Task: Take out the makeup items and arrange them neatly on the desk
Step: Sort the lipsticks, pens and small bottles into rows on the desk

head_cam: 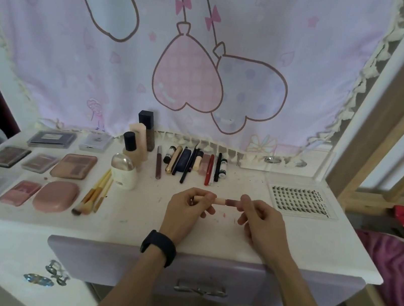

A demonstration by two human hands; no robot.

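Both my hands hold a small lip tube (pixel 225 201) level above the white desk (pixel 136 224). My left hand (pixel 187 211), with a black band on the wrist, grips the beige end. My right hand (pixel 261 221) pinches the dark pink end. Behind them lies a row of pencils, lipsticks and small tubes (pixel 188 164). Foundation bottles (pixel 142 140) and a white bottle (pixel 124 171) stand to the left. Brushes (pixel 95 194), palettes (pixel 73 166) and a pink compact (pixel 56 196) lie further left.
A clear lash tray (pixel 299 201) lies at the desk's right. A pink printed cloth (pixel 184 57) hangs behind. The lilac drawer (pixel 202 277) stands out below the desk edge. A wooden frame (pixel 395 125) and red and purple fabric (pixel 402 253) are at the right.
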